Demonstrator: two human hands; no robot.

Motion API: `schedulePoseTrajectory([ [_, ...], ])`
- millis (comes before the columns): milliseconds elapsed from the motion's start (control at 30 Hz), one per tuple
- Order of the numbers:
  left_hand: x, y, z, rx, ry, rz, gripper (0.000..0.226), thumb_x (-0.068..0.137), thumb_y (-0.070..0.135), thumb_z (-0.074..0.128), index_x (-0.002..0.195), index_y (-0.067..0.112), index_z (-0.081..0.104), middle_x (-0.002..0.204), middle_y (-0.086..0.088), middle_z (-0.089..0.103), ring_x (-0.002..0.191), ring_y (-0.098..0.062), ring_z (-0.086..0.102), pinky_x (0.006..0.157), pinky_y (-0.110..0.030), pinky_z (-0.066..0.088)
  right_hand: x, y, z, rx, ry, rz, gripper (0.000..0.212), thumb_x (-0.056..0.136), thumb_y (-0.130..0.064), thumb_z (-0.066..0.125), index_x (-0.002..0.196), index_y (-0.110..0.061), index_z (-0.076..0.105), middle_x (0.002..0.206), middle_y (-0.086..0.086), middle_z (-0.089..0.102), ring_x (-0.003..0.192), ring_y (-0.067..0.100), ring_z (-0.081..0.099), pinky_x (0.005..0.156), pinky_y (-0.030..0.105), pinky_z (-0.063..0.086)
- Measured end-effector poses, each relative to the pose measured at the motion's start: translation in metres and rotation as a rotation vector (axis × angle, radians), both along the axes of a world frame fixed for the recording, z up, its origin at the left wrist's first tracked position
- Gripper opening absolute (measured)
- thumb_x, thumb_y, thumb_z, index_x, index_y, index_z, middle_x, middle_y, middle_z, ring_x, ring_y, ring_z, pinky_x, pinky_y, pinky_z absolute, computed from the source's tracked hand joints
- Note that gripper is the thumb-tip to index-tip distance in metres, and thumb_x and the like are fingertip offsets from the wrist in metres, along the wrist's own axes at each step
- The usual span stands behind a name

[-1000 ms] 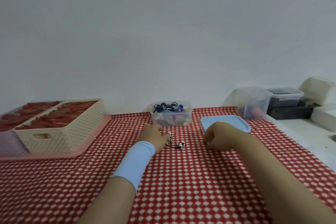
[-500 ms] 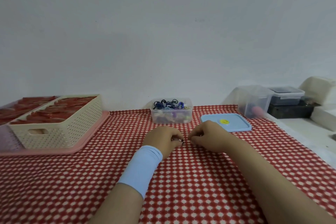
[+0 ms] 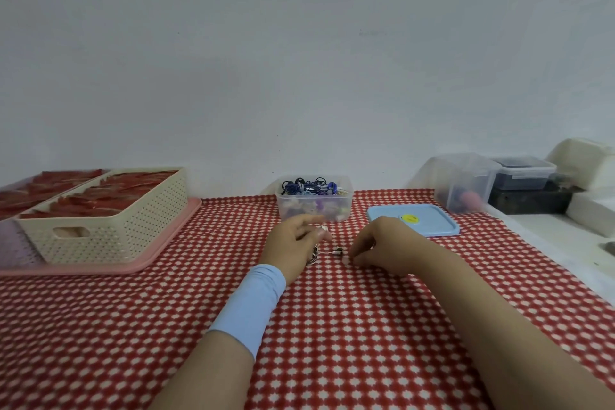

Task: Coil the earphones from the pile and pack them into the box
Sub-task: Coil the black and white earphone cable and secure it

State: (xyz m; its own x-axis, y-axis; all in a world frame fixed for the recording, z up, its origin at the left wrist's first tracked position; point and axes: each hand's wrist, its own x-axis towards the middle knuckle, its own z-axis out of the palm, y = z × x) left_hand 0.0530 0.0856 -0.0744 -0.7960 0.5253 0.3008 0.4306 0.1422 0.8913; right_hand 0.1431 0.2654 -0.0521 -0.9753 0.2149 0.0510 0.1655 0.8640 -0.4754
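Note:
A clear plastic box (image 3: 346, 206) at the back centre of the table holds several coiled earphones in blue, black and white. My left hand (image 3: 293, 243) rests just in front of it, fingers around a coil of black-and-white earphone cord (image 3: 314, 255). The cord's free end, a small plug or earbud (image 3: 338, 251), sticks out to the right on the cloth. My right hand (image 3: 382, 245) lies close by, fingers curled and pinched near that end; what it grips is too small to tell. A light blue sleeve covers my left wrist.
The box's blue lid (image 3: 429, 225) lies flat to the right. A cream perforated basket (image 3: 109, 220) on a pink tray (image 3: 159, 253) stands at the left. Clear and dark containers (image 3: 466, 183) and white foam blocks (image 3: 585, 163) crowd the right edge. A red checked cloth (image 3: 332, 326) covers the table.
My hands met over the earphone half a second ago, then drew slightly apart. The cord is now wound around my left fingers, with its end showing between the hands.

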Motion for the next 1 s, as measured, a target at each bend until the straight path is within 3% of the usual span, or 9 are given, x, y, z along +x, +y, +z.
schedulePoseTrajectory([
  [133, -0.002, 0.001, -0.001, 0.076, -0.042, 0.027, 0.017, 0.098, 0.018, 0.058, 0.105, 0.021, 0.073, 0.088, 0.010, 0.076, 0.050, -0.007, 0.047, 0.052, -0.018, 0.046, -0.001, 0.001, -0.004, -0.107, 0.100, -0.081, 0.011, 0.090, -0.021, 0.073, 0.085, -0.031, 0.074, 0.088, -0.015, 0.071, 0.083, 0.002, 0.064, 0.069, 0.013, 0.045],
  [233, 0.000, 0.002, -0.002, 0.096, -0.086, 0.006, 0.017, 0.097, 0.017, 0.060, 0.103, 0.024, 0.074, 0.086, 0.007, 0.076, 0.048, -0.005, 0.046, 0.051, -0.015, 0.045, -0.001, -0.005, -0.006, -0.444, 0.273, -0.117, 0.007, 0.095, -0.016, 0.066, 0.093, -0.020, 0.072, 0.082, -0.002, 0.074, 0.064, 0.013, 0.064, 0.056, 0.018, 0.049],
  [333, 0.000, 0.002, -0.003, 0.086, -0.130, -0.018, 0.019, 0.097, 0.018, 0.060, 0.108, 0.025, 0.074, 0.087, 0.006, 0.076, 0.049, -0.004, 0.047, 0.052, -0.014, 0.044, 0.000, -0.017, -0.002, -0.805, 0.320, -0.098, 0.012, 0.098, -0.013, 0.062, 0.100, -0.012, 0.073, 0.080, 0.002, 0.073, 0.054, 0.014, 0.056, 0.042, 0.021, 0.039],
  [467, 0.001, 0.000, -0.003, 0.080, -0.162, -0.041, 0.020, 0.097, 0.017, 0.059, 0.109, 0.026, 0.073, 0.074, 0.008, 0.073, 0.053, -0.004, 0.049, 0.053, -0.013, 0.044, 0.002, -0.024, -0.001, -1.001, 0.246, -0.065, 0.010, 0.094, -0.008, 0.066, 0.096, -0.007, 0.076, 0.073, 0.000, 0.073, 0.054, 0.011, 0.054, 0.042, 0.019, 0.035],
  [567, 0.001, 0.000, -0.002, 0.103, -0.192, -0.048, 0.018, 0.098, 0.017, 0.059, 0.107, 0.021, 0.073, 0.075, 0.013, 0.074, 0.053, -0.005, 0.051, 0.053, -0.014, 0.045, 0.003, -0.026, -0.003, -0.941, 0.253, -0.095, 0.009, 0.092, -0.004, 0.068, 0.099, -0.005, 0.074, 0.063, -0.002, 0.071, 0.049, 0.008, 0.056, 0.041, 0.018, 0.038],
  [633, 0.000, 0.000, -0.002, 0.118, -0.184, -0.028, 0.017, 0.097, 0.017, 0.060, 0.105, 0.018, 0.074, 0.085, 0.008, 0.076, 0.051, -0.006, 0.050, 0.051, -0.015, 0.044, 0.002, -0.025, -0.004, -0.827, 0.270, -0.144, 0.009, 0.094, -0.009, 0.068, 0.099, -0.007, 0.075, 0.074, 0.003, 0.075, 0.051, 0.008, 0.059, 0.044, 0.019, 0.042],
  [767, -0.002, 0.000, -0.006, 0.111, -0.147, 0.044, 0.013, 0.094, 0.020, 0.064, 0.102, 0.022, 0.075, 0.072, 0.004, 0.071, 0.045, -0.003, 0.046, 0.050, -0.015, 0.044, 0.002, -0.013, -0.005, -0.441, 0.294, -0.167, 0.009, 0.093, -0.020, 0.070, 0.089, -0.021, 0.079, 0.089, -0.011, 0.075, 0.076, -0.002, 0.064, 0.070, 0.013, 0.045],
  [867, -0.003, 0.000, -0.007, 0.099, -0.112, 0.029, 0.013, 0.094, 0.018, 0.064, 0.100, 0.022, 0.075, 0.083, 0.006, 0.075, 0.044, -0.003, 0.047, 0.050, -0.016, 0.045, 0.010, -0.009, 0.000, -0.340, 0.190, -0.011, 0.009, 0.088, -0.021, 0.075, 0.082, -0.025, 0.080, 0.084, -0.014, 0.076, 0.082, -0.002, 0.067, 0.078, 0.015, 0.048],
  [1000, 0.000, 0.000, -0.005, 0.096, -0.107, -0.007, 0.017, 0.096, 0.017, 0.061, 0.091, 0.029, 0.072, 0.085, 0.007, 0.076, 0.046, -0.005, 0.048, 0.054, -0.017, 0.047, 0.012, -0.015, 0.003, -0.130, 0.011, 0.117, 0.020, 0.073, -0.034, 0.089, 0.091, -0.034, 0.081, 0.084, -0.017, 0.074, 0.078, -0.007, 0.065, 0.066, 0.006, 0.045],
])
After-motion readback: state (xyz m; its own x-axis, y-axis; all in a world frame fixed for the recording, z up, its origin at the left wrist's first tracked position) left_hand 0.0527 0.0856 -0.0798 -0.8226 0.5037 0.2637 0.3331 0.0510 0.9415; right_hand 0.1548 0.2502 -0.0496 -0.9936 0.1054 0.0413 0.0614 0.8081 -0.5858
